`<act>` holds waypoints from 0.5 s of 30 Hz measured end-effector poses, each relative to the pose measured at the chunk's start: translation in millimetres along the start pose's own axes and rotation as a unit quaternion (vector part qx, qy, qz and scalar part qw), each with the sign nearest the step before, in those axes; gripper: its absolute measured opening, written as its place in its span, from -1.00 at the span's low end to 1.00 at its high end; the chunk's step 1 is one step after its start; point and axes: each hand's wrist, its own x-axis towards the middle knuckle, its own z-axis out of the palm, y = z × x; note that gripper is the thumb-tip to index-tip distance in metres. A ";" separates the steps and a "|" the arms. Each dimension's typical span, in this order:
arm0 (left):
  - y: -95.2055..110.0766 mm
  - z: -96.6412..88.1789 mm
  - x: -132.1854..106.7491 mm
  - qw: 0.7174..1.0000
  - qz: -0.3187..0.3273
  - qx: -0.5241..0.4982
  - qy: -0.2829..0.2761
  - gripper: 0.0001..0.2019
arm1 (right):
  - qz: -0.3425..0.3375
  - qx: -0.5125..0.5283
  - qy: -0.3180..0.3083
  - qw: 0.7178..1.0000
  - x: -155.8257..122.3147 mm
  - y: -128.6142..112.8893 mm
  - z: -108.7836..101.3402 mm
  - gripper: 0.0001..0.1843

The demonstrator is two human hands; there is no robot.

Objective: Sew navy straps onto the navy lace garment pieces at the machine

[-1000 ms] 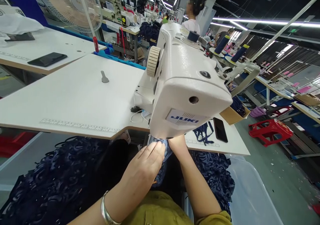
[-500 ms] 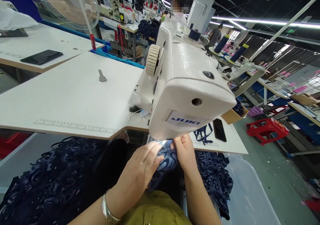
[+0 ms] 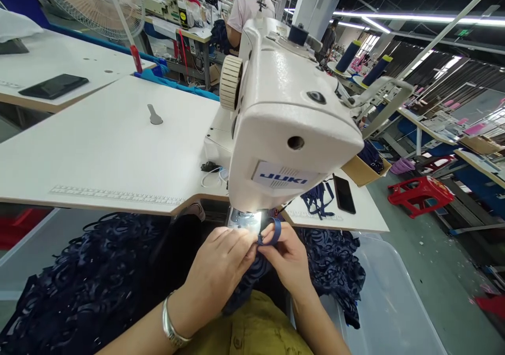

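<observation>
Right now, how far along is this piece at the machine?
Done: the narrow blue strap is folded into a loop. In hand: left hand and right hand pinch it against the dark navy lace fabric, by the lit needle plate under the white Juki sewing machine. Left, likely: stitching it; more navy straps lie on the white table.

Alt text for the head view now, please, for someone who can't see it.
The left hand and right hand pinch a small navy strap loop together under the lit needle end of a white Juki sewing machine. Navy lace fabric is heaped below the white table, on which a black phone lies right of the machine.
</observation>
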 end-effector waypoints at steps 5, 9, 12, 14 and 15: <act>2.5 -2.7 1.0 1.000 -0.020 -0.017 -0.016 -0.82 | -0.033 0.015 0.017 0.999 -6.1 3.9 3.9 -0.70; 5.7 -6.8 1.2 0.989 -0.089 -0.085 -0.081 -0.83 | -0.014 -0.022 0.015 1.000 -8.3 0.4 2.9 -0.75; 6.8 -8.1 -1.4 0.969 -0.153 -0.150 -0.124 -0.81 | 0.039 -0.047 0.000 0.998 -8.2 -3.5 3.3 -0.85; 5.1 -7.8 -5.0 0.970 -0.163 -0.139 -0.117 -0.81 | 0.084 -0.051 -0.009 0.995 -6.5 -3.9 5.8 -0.91; 3.4 -7.5 -7.3 0.976 -0.154 -0.116 -0.101 -0.79 | 0.100 -0.057 -0.010 0.993 -4.9 -3.2 7.8 -0.92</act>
